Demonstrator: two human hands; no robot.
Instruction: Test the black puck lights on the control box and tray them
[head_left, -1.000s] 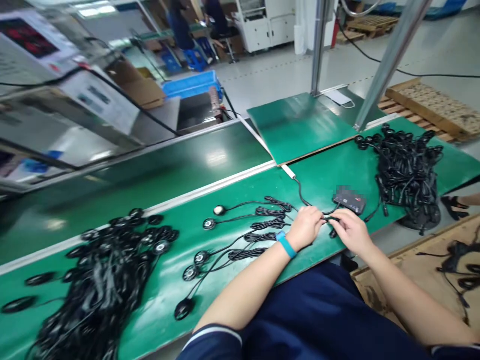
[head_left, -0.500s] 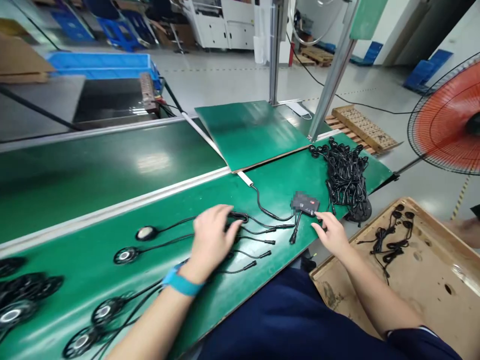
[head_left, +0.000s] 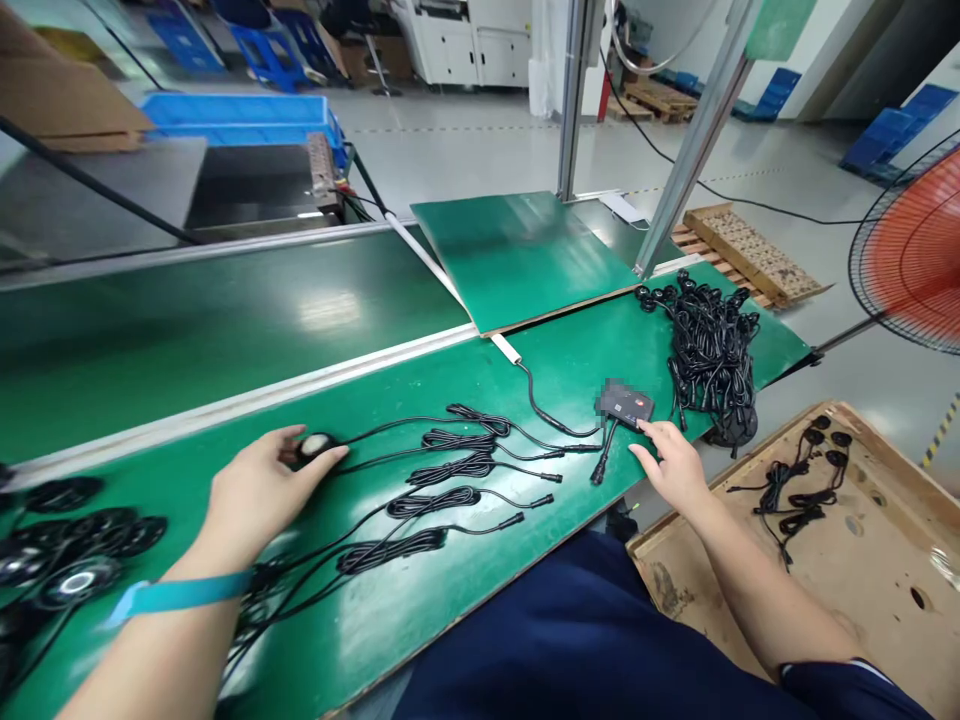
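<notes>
My left hand [head_left: 266,485] has its thumb and fingers around a round black disc with a pale centre [head_left: 315,446] on the green bench. Several coiled black cables [head_left: 457,465] lie to its right, their connectors pointing right. My right hand [head_left: 670,460] touches the lower edge of a small black box [head_left: 628,404] with a fingertip, thumb held apart. A short plug lead [head_left: 602,465] hangs from the box, and another cable joins it to a white stick [head_left: 506,348]. More discs are partly hidden under my left wrist.
A heap of black cables [head_left: 712,345] sits at the bench's right end. More discs [head_left: 79,580] lie at far left. A raised green board [head_left: 525,260] and metal post [head_left: 694,140] stand beyond. A wooden tray [head_left: 840,590] and red fan [head_left: 915,250] are at right.
My left hand has moved left from above the coiled cables to the upper disc, uncovering the coils. My right hand stays by the box. The view has shifted slightly.
</notes>
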